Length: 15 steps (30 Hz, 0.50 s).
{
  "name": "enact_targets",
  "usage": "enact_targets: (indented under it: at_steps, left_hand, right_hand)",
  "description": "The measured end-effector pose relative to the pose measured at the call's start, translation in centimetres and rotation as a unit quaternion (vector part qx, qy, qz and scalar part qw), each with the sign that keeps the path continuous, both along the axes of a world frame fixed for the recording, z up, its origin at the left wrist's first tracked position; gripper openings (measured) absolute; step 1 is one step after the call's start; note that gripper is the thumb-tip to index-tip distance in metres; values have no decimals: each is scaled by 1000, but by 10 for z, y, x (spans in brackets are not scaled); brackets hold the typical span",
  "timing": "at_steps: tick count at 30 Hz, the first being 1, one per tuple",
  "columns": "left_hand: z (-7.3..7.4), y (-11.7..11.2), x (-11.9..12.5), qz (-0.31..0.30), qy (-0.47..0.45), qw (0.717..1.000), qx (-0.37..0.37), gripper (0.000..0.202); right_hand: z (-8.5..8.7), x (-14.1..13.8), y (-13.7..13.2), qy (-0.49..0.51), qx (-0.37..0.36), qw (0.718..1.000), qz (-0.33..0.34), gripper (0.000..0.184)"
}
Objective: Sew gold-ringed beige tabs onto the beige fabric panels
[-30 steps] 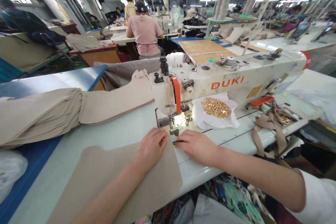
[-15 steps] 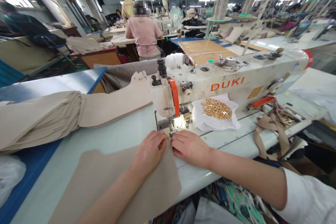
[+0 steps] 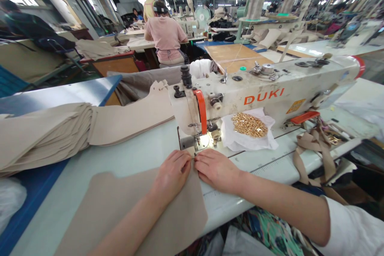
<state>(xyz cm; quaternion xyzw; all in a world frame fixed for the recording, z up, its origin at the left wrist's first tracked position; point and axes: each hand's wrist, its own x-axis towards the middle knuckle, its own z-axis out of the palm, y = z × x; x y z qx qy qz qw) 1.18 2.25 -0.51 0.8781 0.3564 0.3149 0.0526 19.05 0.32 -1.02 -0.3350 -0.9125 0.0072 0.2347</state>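
Note:
A beige fabric panel lies on the pale table of a white sewing machine, its upper corner just in front of the lit needle area. My left hand rests over the panel, thumb and fingers pinched on that corner. Close beside it, my right hand has its fingers curled together at the corner's right edge, and the fingertips of both hands nearly meet. What lies right under the fingertips is mostly hidden. A small pale tab shows just beyond them, near the presser foot.
Stacked beige panels lie at left, another stack beside the machine head. Gold metal rings sit on white paper under the machine arm. Beige straps hang at right. A co-worker in pink sits ahead.
Both hands keep their pinch at the panel's corner, with only a very slight shift of the fingers. The view has tilted a little; the co-worker ahead has moved slightly.

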Motion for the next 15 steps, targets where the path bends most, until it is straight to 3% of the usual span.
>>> enact_targets:
  at_steps: [15]
  left_hand:
    - [-1,0,0,1,5,1000,17,17]
  right_hand:
    - [-5,3,-4,-21,30,999,20,13]
